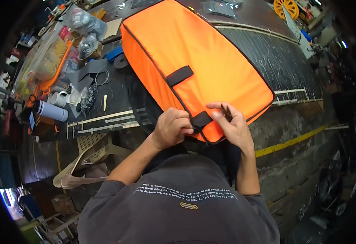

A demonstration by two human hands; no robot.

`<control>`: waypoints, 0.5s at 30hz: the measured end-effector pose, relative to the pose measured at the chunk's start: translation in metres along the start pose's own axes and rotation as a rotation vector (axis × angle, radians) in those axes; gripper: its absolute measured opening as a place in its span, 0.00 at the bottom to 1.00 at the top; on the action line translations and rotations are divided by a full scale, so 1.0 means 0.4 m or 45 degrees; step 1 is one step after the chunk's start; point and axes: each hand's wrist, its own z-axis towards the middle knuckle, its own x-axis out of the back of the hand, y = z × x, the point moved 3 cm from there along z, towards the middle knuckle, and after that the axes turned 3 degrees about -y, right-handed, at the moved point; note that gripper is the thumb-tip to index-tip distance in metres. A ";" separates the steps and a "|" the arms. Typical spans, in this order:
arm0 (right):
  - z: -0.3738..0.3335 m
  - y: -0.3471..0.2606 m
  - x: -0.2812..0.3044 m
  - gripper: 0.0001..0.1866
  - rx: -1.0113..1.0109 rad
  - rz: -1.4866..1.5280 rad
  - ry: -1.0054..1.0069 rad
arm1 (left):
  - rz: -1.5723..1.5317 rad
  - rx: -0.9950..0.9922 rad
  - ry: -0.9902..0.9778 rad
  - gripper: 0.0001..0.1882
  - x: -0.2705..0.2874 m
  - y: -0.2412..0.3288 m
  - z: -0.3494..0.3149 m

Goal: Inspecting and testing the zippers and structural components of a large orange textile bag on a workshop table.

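A large bright orange fabric bag (210,44) with black piping lies at a slant on the worktable, its near corner toward me. Two short black straps cross its left edge: a farther strap (179,76) and a nearer strap (202,119). My left hand (170,128) is closed at the nearer strap's outer end, pinching it by the bag's edge. On the strap's other side, my right hand (235,126) has its thumb and forefinger close to the inner end. A small dark brown pointed tool (226,111), resembling thread snips, is held in that hand; its lower part is hidden.
At left on the dark table (117,95) are a white tumbler (52,110), a mug (58,99), a roll of black tape (121,62) and an orange-edged bin (58,67). A beige plastic chair (98,142) stands below the table's left edge. A yellow wheel (286,8) is at far right.
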 end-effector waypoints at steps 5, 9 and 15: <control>-0.023 -0.028 -0.015 0.13 0.289 -0.307 -0.197 | -0.003 0.032 0.066 0.11 -0.026 0.015 -0.001; -0.021 -0.012 -0.027 0.07 0.437 -0.428 -0.002 | -0.052 0.073 0.112 0.12 -0.049 0.004 0.007; -0.030 0.004 -0.039 0.10 0.416 -0.548 0.248 | -0.011 -0.038 0.057 0.10 -0.048 0.007 0.040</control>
